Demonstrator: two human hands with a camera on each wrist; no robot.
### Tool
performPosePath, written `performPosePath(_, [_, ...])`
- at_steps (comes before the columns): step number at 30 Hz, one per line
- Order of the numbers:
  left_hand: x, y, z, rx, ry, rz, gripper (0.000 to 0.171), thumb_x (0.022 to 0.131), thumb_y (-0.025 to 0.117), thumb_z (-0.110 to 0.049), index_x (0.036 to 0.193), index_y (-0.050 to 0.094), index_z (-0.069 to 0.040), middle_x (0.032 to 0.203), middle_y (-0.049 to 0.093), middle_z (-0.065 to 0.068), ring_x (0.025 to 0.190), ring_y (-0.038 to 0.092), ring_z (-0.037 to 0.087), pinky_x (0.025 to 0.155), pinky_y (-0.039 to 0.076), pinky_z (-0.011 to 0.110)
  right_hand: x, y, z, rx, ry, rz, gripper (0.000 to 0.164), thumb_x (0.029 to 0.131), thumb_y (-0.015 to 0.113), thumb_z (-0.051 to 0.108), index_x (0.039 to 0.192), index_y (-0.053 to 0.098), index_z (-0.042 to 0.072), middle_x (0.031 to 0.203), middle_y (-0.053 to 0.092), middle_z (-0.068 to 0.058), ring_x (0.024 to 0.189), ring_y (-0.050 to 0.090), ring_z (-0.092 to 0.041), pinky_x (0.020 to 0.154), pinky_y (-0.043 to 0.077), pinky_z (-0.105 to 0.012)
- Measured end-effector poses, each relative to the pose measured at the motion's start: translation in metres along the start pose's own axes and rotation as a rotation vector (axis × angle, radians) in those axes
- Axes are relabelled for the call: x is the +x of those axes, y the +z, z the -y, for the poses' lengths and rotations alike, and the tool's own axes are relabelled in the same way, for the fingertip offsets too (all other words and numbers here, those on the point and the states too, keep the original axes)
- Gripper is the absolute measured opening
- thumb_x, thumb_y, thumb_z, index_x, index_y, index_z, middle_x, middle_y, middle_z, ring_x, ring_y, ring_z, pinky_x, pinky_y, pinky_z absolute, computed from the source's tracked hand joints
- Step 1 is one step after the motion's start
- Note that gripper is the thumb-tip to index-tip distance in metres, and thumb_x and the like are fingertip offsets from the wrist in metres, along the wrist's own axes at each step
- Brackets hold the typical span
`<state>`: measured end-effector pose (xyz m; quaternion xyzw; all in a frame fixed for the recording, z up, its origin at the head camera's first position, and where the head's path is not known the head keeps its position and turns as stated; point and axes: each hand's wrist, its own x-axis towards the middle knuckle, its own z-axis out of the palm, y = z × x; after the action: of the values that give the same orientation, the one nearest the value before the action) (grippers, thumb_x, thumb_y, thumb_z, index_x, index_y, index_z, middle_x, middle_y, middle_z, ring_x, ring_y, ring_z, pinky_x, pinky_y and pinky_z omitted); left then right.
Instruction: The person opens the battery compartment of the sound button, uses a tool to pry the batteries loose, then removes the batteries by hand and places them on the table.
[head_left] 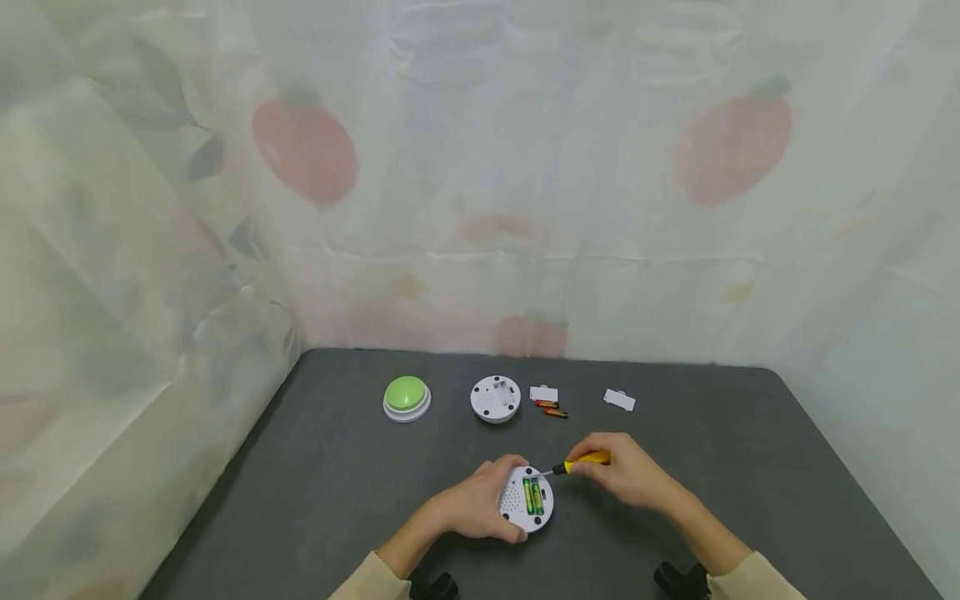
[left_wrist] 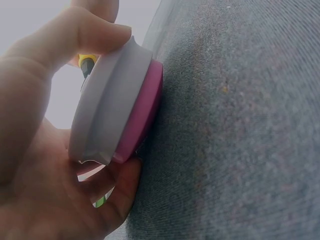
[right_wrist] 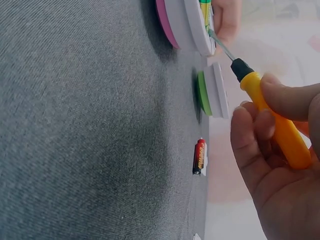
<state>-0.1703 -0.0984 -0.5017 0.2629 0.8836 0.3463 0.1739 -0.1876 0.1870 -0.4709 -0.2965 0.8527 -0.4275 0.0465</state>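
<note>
My left hand grips a round white push-button device by its sides, turned face down. Its pink button faces the table in the left wrist view. Two green batteries lie in the exposed battery compartment on its underside. From the right, my right hand pinches a screwdriver by its yellow handle. The screwdriver's metal shaft points down-left in the head view, with its tip at the upper end of the batteries. Whether the tip presses on them, I cannot tell.
Farther back stand an upright green-button device and an upturned white device with a bare battery compartment. Two red-and-black batteries lie beside a white battery cover. Another white cover lies farther right on the grey table.
</note>
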Motion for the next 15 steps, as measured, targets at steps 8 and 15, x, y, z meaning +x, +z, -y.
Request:
performPosePath(8, [-0.001, 0.000, 0.000, 0.009, 0.003, -0.003, 0.089, 0.067, 0.088, -0.038, 0.142, 0.043, -0.024, 0.112, 0.050, -0.012, 0.099, 0.045, 0.007, 0.081, 0.042, 0.027, 0.003, -0.003, 0.003, 0.070, 0.101, 0.065, 0.011, 0.096, 0.072, 0.023, 0.100, 0.077, 0.014, 0.084, 0.067, -0.007, 0.047, 0.054, -0.013, 0.049, 0.049, -0.031])
performPosePath(15, [0.000, 0.000, 0.000, 0.016, 0.010, 0.002, 0.092, 0.066, 0.088, -0.037, 0.144, 0.042, -0.021, 0.113, 0.050, -0.011, 0.099, 0.045, 0.007, 0.082, 0.042, 0.027, 0.001, -0.001, -0.007, 0.162, 0.140, 0.086, 0.018, 0.102, 0.064, 0.022, 0.102, 0.075, 0.008, 0.073, 0.062, -0.005, 0.046, 0.054, -0.014, 0.047, 0.049, -0.032])
